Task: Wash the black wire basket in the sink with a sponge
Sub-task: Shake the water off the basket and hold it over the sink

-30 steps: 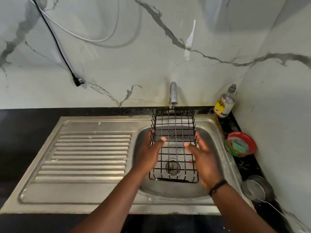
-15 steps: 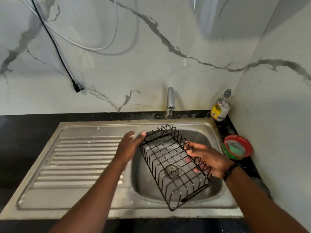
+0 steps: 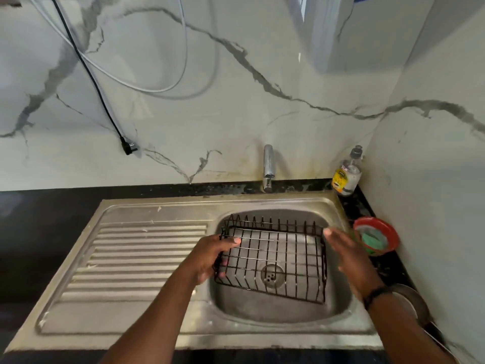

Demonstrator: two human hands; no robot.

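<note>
Down goes the black wire basket (image 3: 273,261), levelled from its tilt and now low inside the stainless steel sink bowl (image 3: 275,311); the left hand (image 3: 207,258) curls round its left rim, the right hand (image 3: 346,256) hovers flat-fingered, holding nothing. Best to keep that left grip steady and fetch the green sponge (image 3: 374,239) from the red bowl (image 3: 392,233) beside the sink's right edge, with the ribbed draining board offering spare room on the left.

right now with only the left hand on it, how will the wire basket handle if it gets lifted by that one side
The basket probably stays stiff: its welded wires hold a straight grid while the left hand grips one end. It looks light for its size, being mostly open gaps. Held at one end it may droop toward the right hand, which is open beside it, and thin wet wire could slip.
</note>
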